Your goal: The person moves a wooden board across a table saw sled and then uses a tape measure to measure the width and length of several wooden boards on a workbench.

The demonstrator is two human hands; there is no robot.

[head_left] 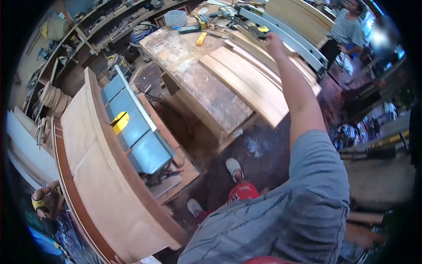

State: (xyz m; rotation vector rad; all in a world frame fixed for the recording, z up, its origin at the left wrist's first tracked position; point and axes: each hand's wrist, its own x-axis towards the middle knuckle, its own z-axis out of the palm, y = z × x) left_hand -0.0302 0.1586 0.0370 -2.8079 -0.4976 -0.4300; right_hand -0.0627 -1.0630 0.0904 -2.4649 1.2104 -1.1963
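My right arm stretches far over the workbench. At its end my right hand looks closed, fingers drawn together beside a dark tool and a yellow tape measure; what it holds, if anything, is too small to make out. Several pale planks lie below that hand. A large curved wooden panel leans at my left, beside a table saw with a yellow insert. Fingers of my left hand show at the panel's lower edge, wrapped on it; the rest is out of frame.
A long metal-edged beam and a wide board lie along the bench's far side. A yellow level and plastic tubs sit on top. One person stands beyond; another is low at left. Shelves line the wall.
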